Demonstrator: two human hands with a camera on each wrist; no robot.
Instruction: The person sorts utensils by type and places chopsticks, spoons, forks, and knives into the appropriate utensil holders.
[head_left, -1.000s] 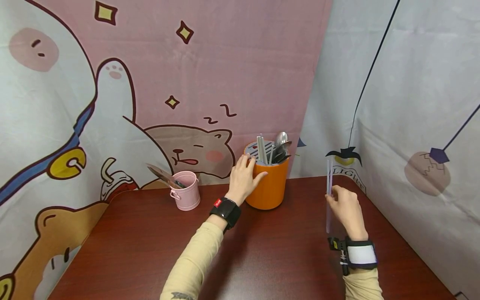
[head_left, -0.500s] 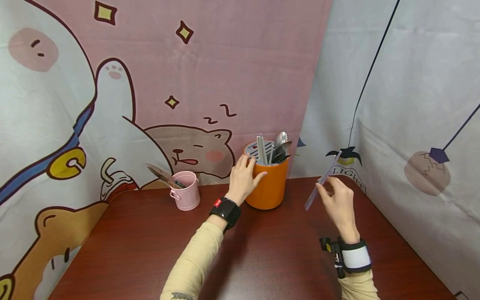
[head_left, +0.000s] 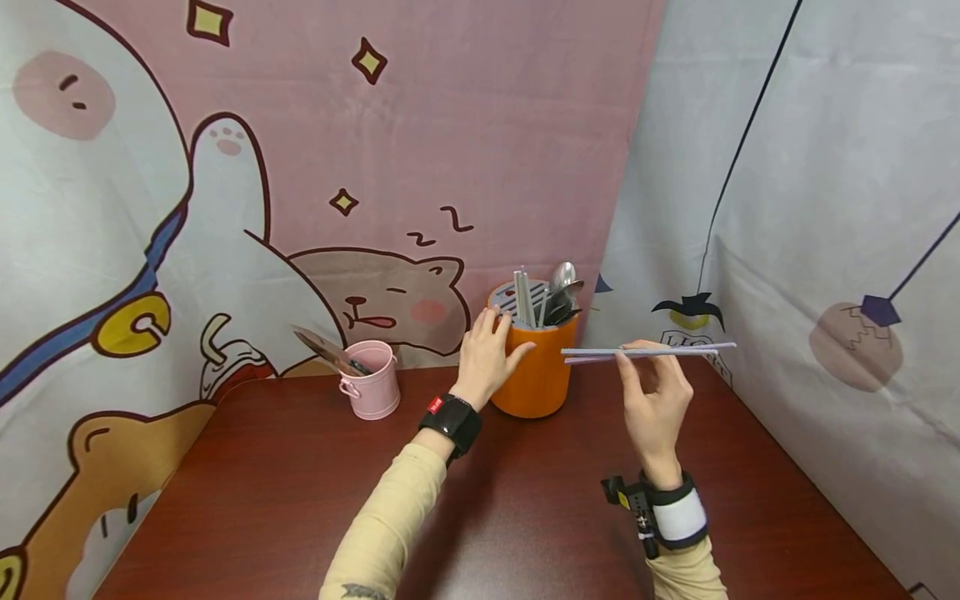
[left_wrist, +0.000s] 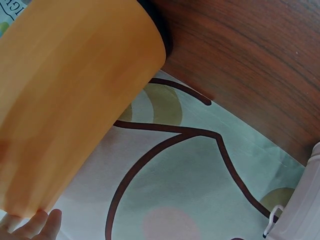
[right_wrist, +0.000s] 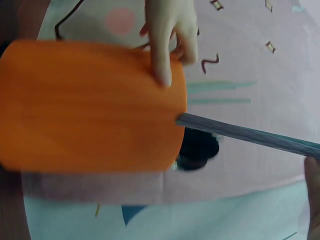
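Observation:
An orange utensil holder (head_left: 534,375) stands at the back of the table, chopsticks (head_left: 523,296) and spoons (head_left: 562,279) rising from its slotted top. My left hand (head_left: 486,358) rests on its upper left side near the rim, fingers extended and thumb across the front. Fingertips of that hand (left_wrist: 37,225) show at the holder's edge in the left wrist view. My right hand (head_left: 656,396) pinches a pair of pale purple chopsticks (head_left: 600,354) between thumb and fingers. They lie nearly level, left ends in front of the holder's upper part in the head view. Most of the right hand is outside the right wrist view.
A small pink bucket (head_left: 377,387) stands left of the holder, with scissors (head_left: 326,350) and other slim items in it. The brown wooden table (head_left: 300,492) meets printed cloth walls (head_left: 487,125) at the back and right.
My right hand has moved left towards the holder, turning the chopsticks from upright through a slant to nearly level. My left hand has kept its place on the holder.

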